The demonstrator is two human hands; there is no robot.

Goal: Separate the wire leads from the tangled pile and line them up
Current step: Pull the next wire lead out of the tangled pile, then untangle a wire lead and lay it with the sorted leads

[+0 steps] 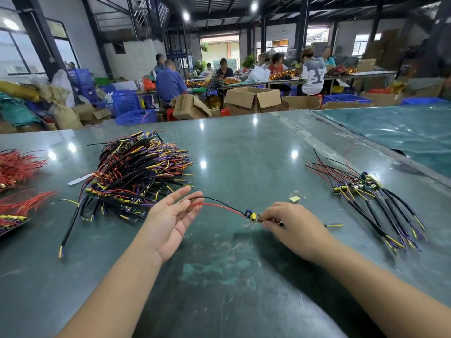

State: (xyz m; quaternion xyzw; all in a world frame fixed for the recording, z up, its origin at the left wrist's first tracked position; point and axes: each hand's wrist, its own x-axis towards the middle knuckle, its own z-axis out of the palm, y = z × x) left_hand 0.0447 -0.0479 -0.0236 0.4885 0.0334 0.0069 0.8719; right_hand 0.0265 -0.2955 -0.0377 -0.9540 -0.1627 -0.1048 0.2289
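A tangled pile of wire leads (136,172), black, red, yellow and purple, lies on the green table (244,152) at centre left. On the right, several separated leads (373,203) lie side by side, their small boards at the far end. My right hand (292,225) pinches one wire lead (250,215) just behind its small circuit board, above the table. Its red and black wires run left across the fingers of my left hand (170,215), which is palm up with fingers straight. A yellow-tipped end sticks out to the right of my right hand.
Bundles of red wires (19,167) lie at the table's left edge. A small yellow scrap (294,198) sits beyond my right hand. A green plastic sheet (402,132) covers the far right. Cardboard boxes, blue crates and seated people fill the room behind.
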